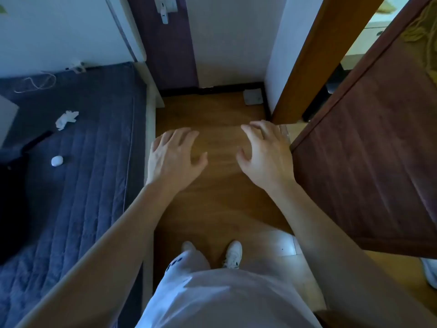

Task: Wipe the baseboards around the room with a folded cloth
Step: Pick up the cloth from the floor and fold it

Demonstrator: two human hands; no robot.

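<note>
From the head view, the left hand and right hand hover spread wide and empty above the floor. The cloth appears to lie by the dark baseboard; bending there risks bumping the open door.

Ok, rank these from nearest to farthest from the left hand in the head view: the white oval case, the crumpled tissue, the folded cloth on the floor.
From the left hand:
1. White oval case, on the bed to its left.
2. Crumpled tissue, farther up the bed.
3. Folded cloth, ahead by the dark baseboard; close to the tissue's distance, so these two are uncertain.
</note>
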